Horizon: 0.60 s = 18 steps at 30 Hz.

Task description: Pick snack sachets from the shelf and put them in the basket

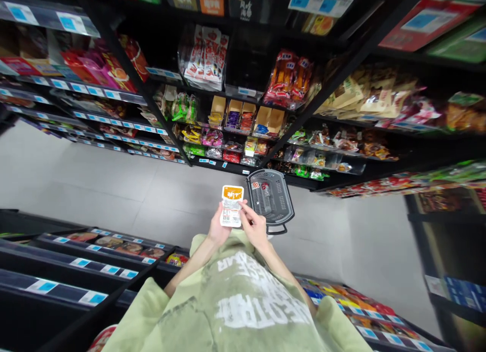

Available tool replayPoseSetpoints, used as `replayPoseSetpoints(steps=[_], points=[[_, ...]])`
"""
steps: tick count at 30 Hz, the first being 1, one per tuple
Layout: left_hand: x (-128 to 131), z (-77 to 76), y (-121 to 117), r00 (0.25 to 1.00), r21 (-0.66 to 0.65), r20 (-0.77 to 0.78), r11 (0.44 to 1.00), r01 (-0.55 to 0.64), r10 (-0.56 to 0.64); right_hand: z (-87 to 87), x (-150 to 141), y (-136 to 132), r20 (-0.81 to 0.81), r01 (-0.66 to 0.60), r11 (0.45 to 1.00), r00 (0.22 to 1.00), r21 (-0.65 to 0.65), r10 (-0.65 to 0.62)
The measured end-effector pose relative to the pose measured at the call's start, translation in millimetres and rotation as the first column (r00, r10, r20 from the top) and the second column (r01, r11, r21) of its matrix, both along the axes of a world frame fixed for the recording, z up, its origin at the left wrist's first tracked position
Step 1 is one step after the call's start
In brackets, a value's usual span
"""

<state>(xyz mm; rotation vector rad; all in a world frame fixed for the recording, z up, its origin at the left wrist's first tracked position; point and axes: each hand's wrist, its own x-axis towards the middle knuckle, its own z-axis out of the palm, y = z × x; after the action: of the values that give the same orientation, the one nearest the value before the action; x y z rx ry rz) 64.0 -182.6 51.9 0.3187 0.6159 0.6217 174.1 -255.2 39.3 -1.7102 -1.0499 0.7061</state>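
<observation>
A flat white and orange food package (232, 206) with printed text is held upright in front of my body. My left hand (219, 229) is closed on its lower left side. My right hand (255, 226) is at the right edge, with its fingertips on the package's front and edge. The package's back and the fingers behind it are hidden. Just to the right, a dark grey shopping basket (283, 195) stands on the floor, its handle folded toward me. A small red item (265, 187) shows inside it, too small to name.
Tall black shelves (159, 114) ahead carry bagged snacks, with red-and-white packets (207, 58) and small open boxes (237, 116). Low shelves (76, 261) with price tags are behind me on the left, and more packed shelves (353, 304) on the right. Grey tiled floor (110, 185) runs between them.
</observation>
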Motion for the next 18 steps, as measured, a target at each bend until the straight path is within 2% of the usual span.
replayPoseSetpoints(steps=[11,18], points=[[-0.9,4.1,3.1,0.998,0.005,-0.059,1.0,-0.003,0.003,2.3,-0.5,6.4,-0.028,-0.01,1.0,1.0,-0.005,0.01],[-1.6,-2.3,5.0,1.0,0.008,0.014,1.0,-0.013,0.013,2.1,0.1,9.0,-0.038,-0.013,1.0,0.999,-0.006,0.013]])
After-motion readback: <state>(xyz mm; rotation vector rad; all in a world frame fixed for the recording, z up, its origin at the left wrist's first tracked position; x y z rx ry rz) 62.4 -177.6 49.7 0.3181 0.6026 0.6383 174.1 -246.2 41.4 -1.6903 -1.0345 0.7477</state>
